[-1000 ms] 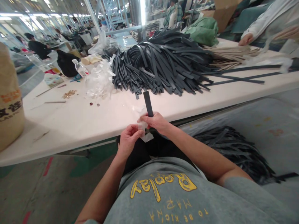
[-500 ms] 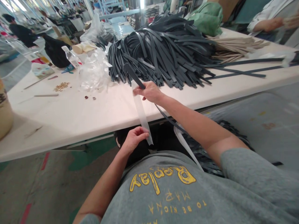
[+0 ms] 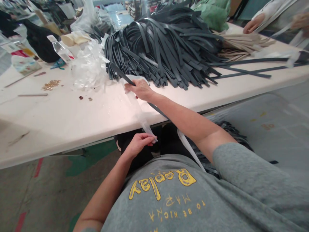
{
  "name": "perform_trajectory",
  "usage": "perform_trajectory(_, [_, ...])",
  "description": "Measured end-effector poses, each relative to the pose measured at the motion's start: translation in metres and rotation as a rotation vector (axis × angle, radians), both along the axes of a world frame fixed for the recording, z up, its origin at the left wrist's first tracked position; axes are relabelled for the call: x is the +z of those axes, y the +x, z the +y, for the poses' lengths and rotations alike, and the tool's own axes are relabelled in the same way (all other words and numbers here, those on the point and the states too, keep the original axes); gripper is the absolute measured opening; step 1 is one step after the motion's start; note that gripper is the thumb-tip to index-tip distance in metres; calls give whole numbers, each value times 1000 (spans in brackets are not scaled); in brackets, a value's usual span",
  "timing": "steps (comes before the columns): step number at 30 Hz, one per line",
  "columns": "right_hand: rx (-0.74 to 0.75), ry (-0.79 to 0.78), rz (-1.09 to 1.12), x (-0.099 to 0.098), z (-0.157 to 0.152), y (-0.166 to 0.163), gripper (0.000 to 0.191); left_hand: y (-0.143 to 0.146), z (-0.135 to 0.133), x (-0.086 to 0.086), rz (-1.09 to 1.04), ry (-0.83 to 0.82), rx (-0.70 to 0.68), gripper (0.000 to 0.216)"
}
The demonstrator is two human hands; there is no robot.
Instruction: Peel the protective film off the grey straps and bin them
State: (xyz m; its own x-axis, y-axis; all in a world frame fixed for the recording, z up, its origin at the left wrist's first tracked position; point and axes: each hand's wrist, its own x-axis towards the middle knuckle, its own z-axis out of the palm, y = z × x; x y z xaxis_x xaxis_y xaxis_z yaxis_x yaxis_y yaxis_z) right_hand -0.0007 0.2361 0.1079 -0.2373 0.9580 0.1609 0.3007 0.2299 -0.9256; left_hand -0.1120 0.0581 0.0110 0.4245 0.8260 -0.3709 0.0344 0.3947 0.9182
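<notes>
My right hand is closed above the table edge, gripping a dark grey strap whose free end points up and left. The strap's other part runs down under my forearm towards my lap. A translucent white film strip hangs from below my right hand, loose and slightly crumpled. Its lower end is pinched between the thumb and fingers of my left hand, just off the table's front edge. Behind my right hand lies a large heap of dark straps.
On the white table are crumpled clear film, a plastic bottle, small gold-coloured pieces and a thin rod. Beige strips lie at right, near a co-worker's hand. More straps are below the table.
My right hand has shifted left with the strap. The film strip, straight before, is now slack and crumpled, its lower end bunched at my left hand. The view has tilted slightly.
</notes>
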Motion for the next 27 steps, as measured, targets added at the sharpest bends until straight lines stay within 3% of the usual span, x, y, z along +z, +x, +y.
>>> perform_trajectory(3, [-8,-39,89,-6,-10,22,41,-3,3,-2,-75,-109,122,34])
perform_trajectory(5, [-21,-85,152,-9,-34,46,50,-4,6,0,-154,-156,234,38])
perform_trajectory(10, [171,-264,6,-30,-137,99,61,2,15,11,-329,-196,461,43])
perform_trajectory(15, [220,-374,-241,-47,-215,109,50,22,24,18,-390,-236,484,39])
perform_trajectory(21, [219,-330,-334,-47,-223,104,49,44,21,21,-403,-242,403,39])
perform_trajectory(27, [237,-375,-228,-58,-217,104,51,51,11,21,-374,-279,364,41])
